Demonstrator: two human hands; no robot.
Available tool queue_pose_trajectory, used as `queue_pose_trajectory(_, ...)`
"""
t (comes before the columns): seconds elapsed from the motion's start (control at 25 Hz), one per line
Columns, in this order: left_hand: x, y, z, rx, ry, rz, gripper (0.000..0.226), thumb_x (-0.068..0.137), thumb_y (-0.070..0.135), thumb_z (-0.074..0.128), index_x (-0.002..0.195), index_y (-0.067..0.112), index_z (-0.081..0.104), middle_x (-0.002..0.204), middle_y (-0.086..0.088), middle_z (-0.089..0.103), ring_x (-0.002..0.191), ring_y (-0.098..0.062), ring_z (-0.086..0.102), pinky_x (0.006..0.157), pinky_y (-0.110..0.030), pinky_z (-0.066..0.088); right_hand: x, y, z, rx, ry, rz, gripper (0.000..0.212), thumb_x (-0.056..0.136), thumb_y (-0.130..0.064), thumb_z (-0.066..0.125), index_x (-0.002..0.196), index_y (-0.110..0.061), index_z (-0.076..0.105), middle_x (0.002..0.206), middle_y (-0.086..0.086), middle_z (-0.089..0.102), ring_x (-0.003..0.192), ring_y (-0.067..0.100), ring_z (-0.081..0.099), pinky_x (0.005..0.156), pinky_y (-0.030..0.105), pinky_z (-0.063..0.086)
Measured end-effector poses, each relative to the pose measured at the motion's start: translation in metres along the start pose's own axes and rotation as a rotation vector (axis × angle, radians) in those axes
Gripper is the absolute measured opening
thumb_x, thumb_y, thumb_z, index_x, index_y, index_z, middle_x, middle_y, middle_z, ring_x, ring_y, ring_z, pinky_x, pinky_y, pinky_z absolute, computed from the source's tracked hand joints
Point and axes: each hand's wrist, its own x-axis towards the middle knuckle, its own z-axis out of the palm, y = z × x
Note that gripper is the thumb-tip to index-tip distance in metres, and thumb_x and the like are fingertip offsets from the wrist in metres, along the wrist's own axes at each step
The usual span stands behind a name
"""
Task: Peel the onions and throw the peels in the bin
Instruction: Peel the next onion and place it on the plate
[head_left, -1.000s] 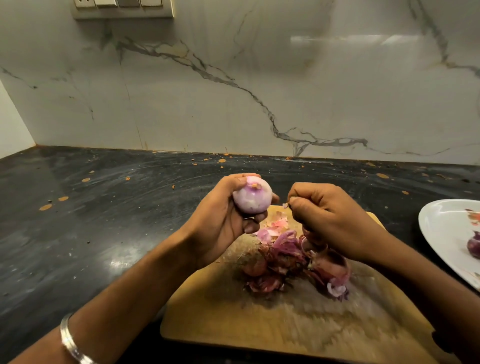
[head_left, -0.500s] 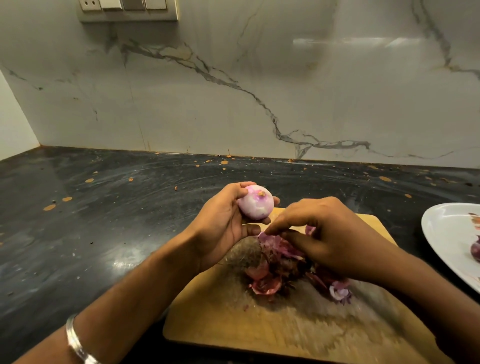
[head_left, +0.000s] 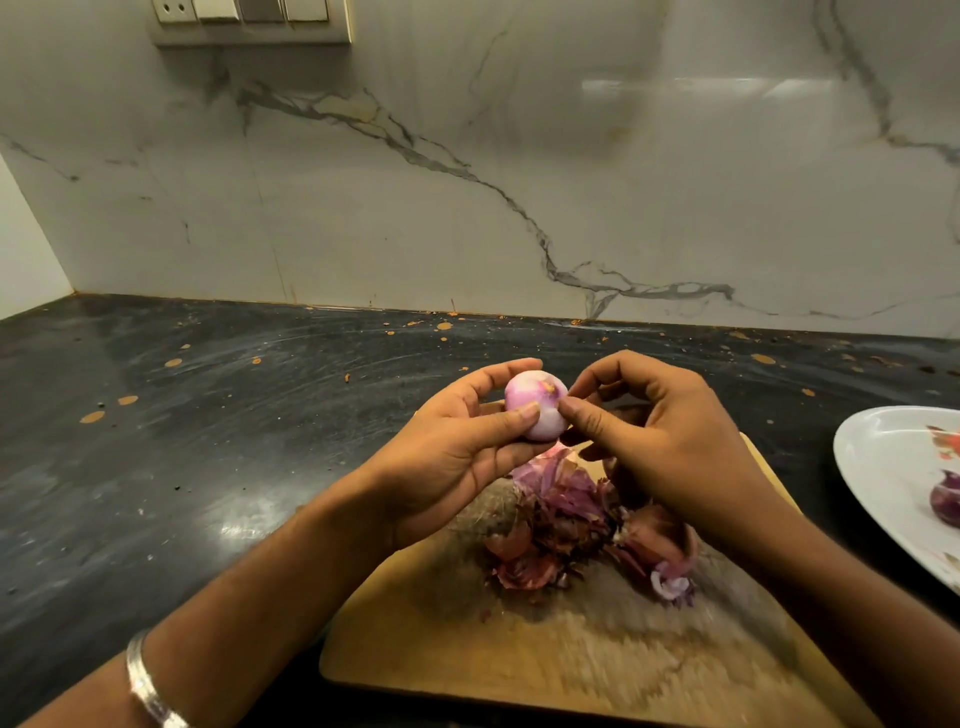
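From the head view, we hold a small onion (head_left: 535, 410) up in the air, over the far end of the wooden board (head_left: 571, 660). It looks pale pink and almost bare. Our left hand (head_left: 457, 457) grips it: the thumb lies across its near side and the fingers curl round behind it. The onion sits at about 1 o'clock from that palm.

Our right hand (head_left: 670, 441) comes in from 3 o'clock. Its thumb and first finger pinch at the right side of the onion, and it looks like they are on a thin bit of skin, but the bit is too small for us to be sure. The rest of its fingers are curled. The onion's brown tip points up toward us, a little to the right, so the line from tip to root runs mostly up and down. We think the next pull should go from that tip downward, along that line, while our left hand keeps the onion from turning. Our right hand is the nearer one to the loose skin.

A pile of peels (head_left: 571, 525) lies on the board, at 6 o'clock from the onion and under our hands. A white plate (head_left: 883, 467) sits on the dark counter (head_left: 208, 441) at 3 o'clock, with another purple onion (head_left: 945, 501) on it. We see no bin here.
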Motion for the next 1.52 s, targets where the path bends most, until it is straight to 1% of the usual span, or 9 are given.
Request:
queue_pose_trajectory(0.2,0.0,0.001,-0.001,0.105,0.0,0.028,0.054,0.077,0.0,0.064,0.13,0.008,0.055,0.121,-0.016,0.068,0.104,-0.03,0.07,0.086,-0.039,0.059,0.0,0.0,-0.001,0.094,0.059,0.107,0.001,0.087,-0.013,0.075,0.087,-0.013,0.074,0.073,0.006,0.075,0.065,0.016,0.074,0.055,0.017,0.052)
queue_pose_trajectory(0.36,-0.001,-0.004,0.001,0.175,0.05,0.074,0.062,0.067,-0.004,0.073,0.124,0.009,0.054,0.121,-0.013,0.068,0.098,-0.026,0.072,0.073,-0.03,0.061,-0.003,0.003,0.002,-0.089,0.147,0.05,0.008,0.085,-0.016,0.076,0.079,-0.02,0.078,0.065,-0.003,0.074,0.06,0.009,0.072,0.056,0.023,0.055)
queue_pose_trajectory(0.56,-0.002,-0.012,0.001,0.356,0.042,0.105,0.067,0.06,0.002,0.081,0.121,0.016,0.059,0.125,-0.013,0.064,0.111,-0.037,0.065,0.091,-0.045,0.058,-0.005,0.002,0.01,-0.359,0.184,-0.131,0.008,0.083,-0.014,0.076,0.077,-0.019,0.079,0.062,-0.012,0.069,0.064,0.004,0.066,0.056,0.015,0.05)
queue_pose_trajectory(0.64,-0.002,-0.012,0.002,0.321,0.026,0.095,0.067,0.06,0.0,0.079,0.122,0.016,0.06,0.122,-0.014,0.067,0.108,-0.036,0.067,0.09,-0.042,0.058,-0.004,0.003,0.01,-0.359,0.196,-0.133,0.01,0.082,-0.012,0.076,0.074,-0.019,0.077,0.058,-0.011,0.067,0.058,0.004,0.064,0.052,0.015,0.048)
queue_pose_trajectory(0.8,0.0,-0.008,0.001,0.196,0.035,0.113,0.064,0.064,-0.009,0.073,0.124,0.011,0.061,0.117,-0.013,0.07,0.1,-0.028,0.07,0.082,-0.034,0.061,0.001,0.008,0.007,-0.299,0.194,-0.02,0.014,0.08,-0.011,0.074,0.069,-0.019,0.073,0.055,-0.004,0.068,0.046,0.008,0.061,0.05,0.032,0.055)
queue_pose_trajectory(0.92,0.003,-0.005,-0.002,0.125,0.065,0.112,0.059,0.074,-0.014,0.067,0.128,0.008,0.059,0.122,-0.017,0.067,0.099,-0.027,0.07,0.082,-0.036,0.061,0.003,0.009,0.005,-0.329,0.11,-0.032,0.011,0.08,-0.01,0.073,0.078,-0.02,0.075,0.063,-0.005,0.071,0.058,0.007,0.066,0.06,0.028,0.056)
queue_pose_trajectory(1.04,0.004,-0.004,-0.003,0.122,0.088,0.116,0.062,0.072,-0.007,0.07,0.13,0.009,0.056,0.122,-0.019,0.066,0.098,-0.026,0.071,0.081,-0.034,0.061,0.001,0.007,0.003,-0.322,0.084,-0.093,0.015,0.08,-0.013,0.074,0.092,-0.021,0.074,0.076,-0.01,0.071,0.072,0.003,0.068,0.067,0.022,0.055)
queue_pose_trajectory(1.2,0.003,-0.006,-0.005,0.171,0.056,0.118,0.064,0.069,-0.001,0.073,0.13,0.008,0.054,0.119,-0.015,0.07,0.1,-0.024,0.071,0.078,-0.03,0.06,0.002,0.007,0.0,-0.172,-0.04,-0.038,0.042,0.079,-0.03,0.08,0.118,-0.025,0.063,0.102,-0.011,0.067,0.083,0.003,0.07,0.073,0.026,0.06)
queue_pose_trajectory(1.52,0.003,-0.004,-0.008,0.229,-0.022,0.099,0.052,0.077,0.004,0.071,0.127,0.006,0.057,0.117,-0.017,0.07,0.103,-0.025,0.07,0.086,-0.031,0.059,0.006,0.013,-0.002,-0.139,-0.093,-0.05,0.049,0.076,-0.034,0.084,0.121,-0.023,0.069,0.102,-0.009,0.074,0.09,0.006,0.072,0.082,0.034,0.061)
